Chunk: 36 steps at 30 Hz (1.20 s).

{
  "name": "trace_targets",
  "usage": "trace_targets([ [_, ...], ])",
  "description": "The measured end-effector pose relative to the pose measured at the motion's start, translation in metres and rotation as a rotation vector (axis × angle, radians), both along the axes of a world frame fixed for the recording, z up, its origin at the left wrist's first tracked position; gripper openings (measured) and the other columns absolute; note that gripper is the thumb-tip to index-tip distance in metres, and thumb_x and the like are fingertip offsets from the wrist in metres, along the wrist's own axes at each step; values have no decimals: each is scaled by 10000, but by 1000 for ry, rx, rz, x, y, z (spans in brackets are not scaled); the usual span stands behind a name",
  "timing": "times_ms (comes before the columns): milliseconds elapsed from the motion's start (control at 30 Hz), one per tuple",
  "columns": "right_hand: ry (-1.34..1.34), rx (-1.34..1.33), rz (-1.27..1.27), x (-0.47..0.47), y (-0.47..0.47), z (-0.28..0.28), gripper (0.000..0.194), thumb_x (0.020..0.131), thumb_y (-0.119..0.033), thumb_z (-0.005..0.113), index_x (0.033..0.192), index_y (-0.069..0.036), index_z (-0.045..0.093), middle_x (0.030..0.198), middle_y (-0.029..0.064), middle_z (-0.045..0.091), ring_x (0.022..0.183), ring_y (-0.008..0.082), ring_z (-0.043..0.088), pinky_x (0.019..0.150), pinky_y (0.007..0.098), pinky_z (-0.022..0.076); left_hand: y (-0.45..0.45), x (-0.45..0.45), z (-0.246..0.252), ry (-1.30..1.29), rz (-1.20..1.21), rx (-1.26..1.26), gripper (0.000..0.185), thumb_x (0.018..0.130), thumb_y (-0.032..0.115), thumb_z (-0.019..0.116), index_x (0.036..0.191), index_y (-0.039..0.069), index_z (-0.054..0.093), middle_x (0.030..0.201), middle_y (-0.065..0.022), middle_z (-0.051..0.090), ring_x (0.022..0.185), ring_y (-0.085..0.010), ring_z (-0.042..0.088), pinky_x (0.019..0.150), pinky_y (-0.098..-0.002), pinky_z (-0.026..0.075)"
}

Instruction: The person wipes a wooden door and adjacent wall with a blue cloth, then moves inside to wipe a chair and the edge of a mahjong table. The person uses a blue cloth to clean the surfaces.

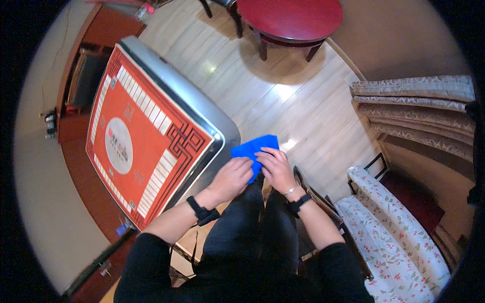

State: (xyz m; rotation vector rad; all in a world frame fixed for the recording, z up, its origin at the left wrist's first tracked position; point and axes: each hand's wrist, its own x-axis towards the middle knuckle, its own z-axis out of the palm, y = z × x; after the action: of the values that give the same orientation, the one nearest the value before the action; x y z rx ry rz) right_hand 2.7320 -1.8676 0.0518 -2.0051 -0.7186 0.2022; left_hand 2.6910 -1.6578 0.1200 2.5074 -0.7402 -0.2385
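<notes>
A bright blue folded cloth (pixel 257 146) lies between my two hands, over my knees. My left hand (pixel 237 174) has its fingers bent onto the cloth's left part, and my right hand (pixel 276 166) grips it from the right with curled fingers. The thumbs and the cloth's underside are partly hidden. To the left of my hands is a square mahjong table (pixel 147 132) with a red patterned top, its near corner close to the cloth.
A round red table (pixel 291 17) stands on the pale tiled floor (pixel 303 110) ahead. On the right are patterned curtains (pixel 416 102) and a seat with a floral cover (pixel 394 235). A reddish-brown cabinet (pixel 83 166) runs behind the mahjong table.
</notes>
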Motion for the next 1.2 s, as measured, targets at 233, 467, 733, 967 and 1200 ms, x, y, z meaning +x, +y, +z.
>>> trace_targets([
  [233,-363,-280,594,-27,86,-18,465,875,-175,548,1339,-166,568,1516,-16,438,1410,183,390,1170,517,285,61,-132,-14,-46,376,350,230,855,96,598,1042,-35,629,1308,-179,584,1221,-343,550,1045,-452,460],
  [467,-589,-326,731,-24,95,-42,583,928,-177,512,1501,-205,409,1602,-45,322,1465,174,315,1197,464,248,57,-174,-35,65,602,407,521,855,254,675,1326,61,561,1472,-122,452,1350,-306,425,1165,-473,305],
  [733,-726,-284,614,-11,111,-21,396,885,-130,603,1279,-168,621,1514,-49,464,1422,157,389,1170,435,280,42,-130,-55,-287,755,548,384,869,197,556,1240,104,594,1267,-29,574,1090,-168,552,980,-350,443],
  [967,-728,-147,629,-90,168,-49,276,870,-136,639,1141,-102,599,1485,58,481,1404,243,419,1110,457,324,73,-216,-71,-236,943,519,424,848,180,568,1267,117,568,1285,-57,550,1115,-215,541,965,-379,430],
  [1200,-708,-229,749,-119,187,-34,351,926,-192,514,1271,-167,575,1548,46,407,1469,215,317,1179,448,210,96,-249,-67,-191,841,544,396,881,154,545,1255,29,575,1365,-146,533,1321,-299,464,1163,-457,319],
])
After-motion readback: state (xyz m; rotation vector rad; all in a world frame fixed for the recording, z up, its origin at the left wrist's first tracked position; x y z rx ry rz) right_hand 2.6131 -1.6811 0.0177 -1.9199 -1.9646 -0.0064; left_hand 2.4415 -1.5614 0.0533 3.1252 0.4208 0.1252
